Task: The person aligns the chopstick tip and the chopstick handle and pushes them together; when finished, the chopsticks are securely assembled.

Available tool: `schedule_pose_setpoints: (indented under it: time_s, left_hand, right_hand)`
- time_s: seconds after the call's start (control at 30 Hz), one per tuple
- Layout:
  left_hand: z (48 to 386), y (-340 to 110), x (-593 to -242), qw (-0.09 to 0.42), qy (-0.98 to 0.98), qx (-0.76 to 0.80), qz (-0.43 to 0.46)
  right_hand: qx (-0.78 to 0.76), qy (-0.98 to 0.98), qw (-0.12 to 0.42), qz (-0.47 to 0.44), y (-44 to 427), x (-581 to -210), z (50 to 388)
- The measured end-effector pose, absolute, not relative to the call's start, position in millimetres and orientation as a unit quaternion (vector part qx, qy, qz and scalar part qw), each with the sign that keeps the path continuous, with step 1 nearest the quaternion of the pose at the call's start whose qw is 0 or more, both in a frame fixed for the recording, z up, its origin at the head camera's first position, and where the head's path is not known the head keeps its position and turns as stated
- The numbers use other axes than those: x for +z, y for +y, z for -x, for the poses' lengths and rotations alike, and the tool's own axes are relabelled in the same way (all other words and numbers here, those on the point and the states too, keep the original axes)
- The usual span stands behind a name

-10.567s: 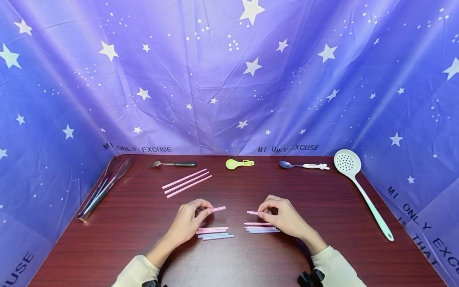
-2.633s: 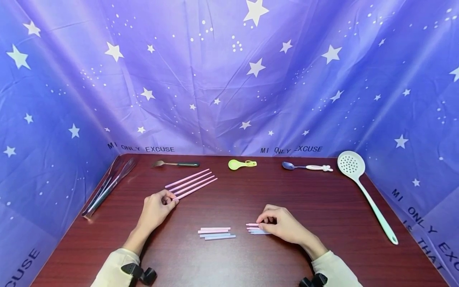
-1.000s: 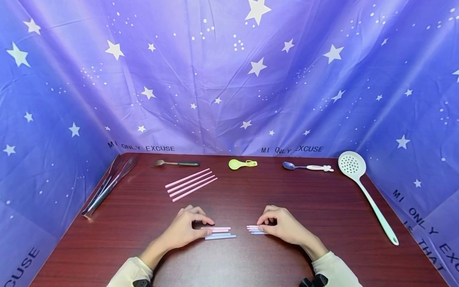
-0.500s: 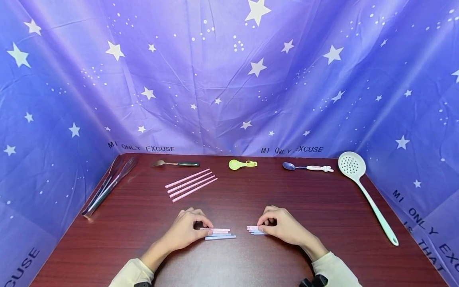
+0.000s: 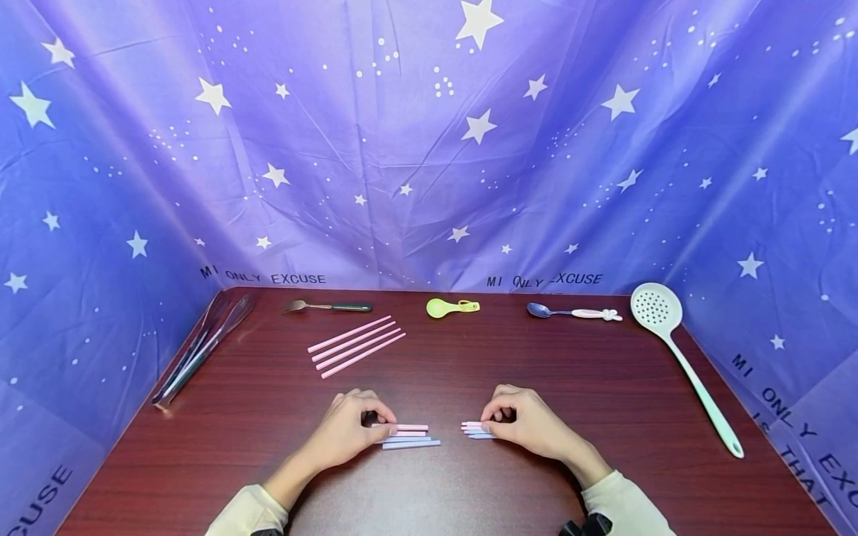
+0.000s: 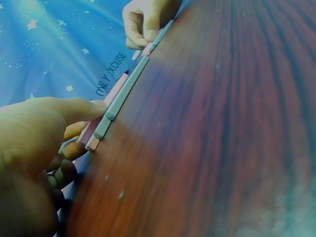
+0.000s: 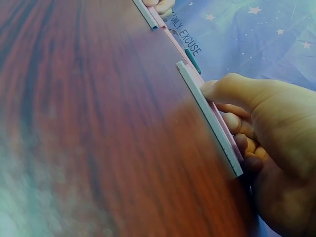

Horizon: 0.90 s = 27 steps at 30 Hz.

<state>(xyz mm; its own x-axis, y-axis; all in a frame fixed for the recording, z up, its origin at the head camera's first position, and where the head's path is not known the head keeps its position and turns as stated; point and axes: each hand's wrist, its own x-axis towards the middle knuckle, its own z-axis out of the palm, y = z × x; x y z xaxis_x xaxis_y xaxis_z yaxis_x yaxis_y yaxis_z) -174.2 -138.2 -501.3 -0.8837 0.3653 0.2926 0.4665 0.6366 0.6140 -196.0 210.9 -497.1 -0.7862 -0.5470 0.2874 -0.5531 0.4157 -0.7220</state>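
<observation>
Two bare hands, well apart, each pinching short pink sticks above a dark red wood-grain table

Clock positions are read from the gap between the hands, with twelve at the far edge of the table [image 5: 442, 491]. Nearest the viewer, cream cloth sleeves [image 5: 623, 506] enter at eight and four. Short, straight pale-blue sticks [image 5: 412, 444] lie at nine, on the near side of short, slender pink sticks [image 5: 412, 427]; the left hand [image 5: 345, 430] pinches the pink ones between thumb and forefinger. At three, the right hand [image 5: 529, 424] pinches a matching pink group [image 5: 471, 424], with a second pale-blue group [image 5: 480, 436] along its near side. Farther off, between ten and eleven, four long pink sticks [image 5: 357, 347] lie slantwise, roughly parallel. A long dark-and-silver utensil [image 5: 201, 353], tong-like in outline, lies between nine and ten; a pale-green skimmer with a round perforated head [image 5: 657, 306] lies between two and three. Along the far edge lie a dark-handled metal fork [image 5: 348, 306], a yellow-green plastic measuring spoon [image 5: 439, 307] at twelve, and a blue-bowled spoon with a white handle [image 5: 590, 314]. Behind hangs purple-blue, star-printed cloth [image 5: 375, 149].
</observation>
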Motion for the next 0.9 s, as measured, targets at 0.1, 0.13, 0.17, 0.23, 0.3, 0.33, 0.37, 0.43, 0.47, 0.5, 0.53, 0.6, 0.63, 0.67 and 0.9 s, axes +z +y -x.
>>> schedule_pose_setpoints:
  time_s: [0.1,0.13,0.17,0.23,0.3,0.33,0.37,0.43,0.47,0.5,0.53,0.6,0.63,0.67,0.9]
  left_hand:
    - [174.8,-138.4,-499.9,0.065,-0.895,-0.379,0.227]
    - [174.9,-138.7,-499.0,0.064,-0.893,-0.386,0.224]
    - [175.1,-139.0,-498.2,0.063,-0.891,-0.392,0.222]
    - [175.3,-139.3,-496.5,0.063,-0.887,-0.402,0.217]
    - [175.9,-139.0,-494.2,0.065,-0.886,-0.405,0.217]
    - [176.3,-138.4,-493.0,0.067,-0.884,-0.407,0.218]
    - [176.8,-137.7,-491.7,0.065,-0.881,-0.414,0.22]
    - [178.3,-135.9,-487.8,0.066,-0.876,-0.421,0.224]
    - [179.1,-134.8,-485.3,0.066,-0.874,-0.426,0.226]
    - [180.1,-133.6,-482.6,0.066,-0.871,-0.43,0.227]
    - [181.2,-132.3,-479.5,0.068,-0.868,-0.435,0.229]
    - [183.7,-129.4,-472.9,0.073,-0.864,-0.439,0.234]
    - [185.1,-127.9,-469.5,0.076,-0.862,-0.442,0.236]
    - [186.5,-126.2,-466.1,0.078,-0.86,-0.444,0.24]
    - [193.2,-115.1,-446.2,0.098,-0.851,-0.451,0.252]
  right_hand:
    - [0.429,-0.841,0.011,-0.328,210.8,-496.6,195.5]
    - [0.428,-0.842,0.013,-0.328,210.6,-496.6,195.5]
    - [0.429,-0.842,0.015,-0.328,210.5,-496.4,195.5]
    - [0.431,-0.84,0.016,-0.329,210.3,-495.2,195.8]
    - [0.434,-0.84,0.016,-0.326,210.5,-493.4,196.2]
    - [0.436,-0.839,0.016,-0.325,210.7,-491.9,196.4]
    - [0.439,-0.838,0.016,-0.323,211.0,-490.2,196.7]
    - [0.441,-0.839,0.018,-0.319,211.8,-486.0,197.5]
    - [0.443,-0.838,0.021,-0.317,212.2,-483.8,198.0]
    - [0.444,-0.838,0.025,-0.316,212.6,-481.2,198.7]
    - [0.444,-0.838,0.031,-0.316,212.9,-478.5,199.5]
    - [0.445,-0.837,0.042,-0.317,213.4,-473.1,201.4]
    - [0.445,-0.836,0.048,-0.317,213.6,-470.1,202.3]
    - [0.445,-0.836,0.054,-0.317,213.6,-467.0,203.1]
    - [0.452,-0.834,0.082,-0.305,210.6,-443.4,205.8]
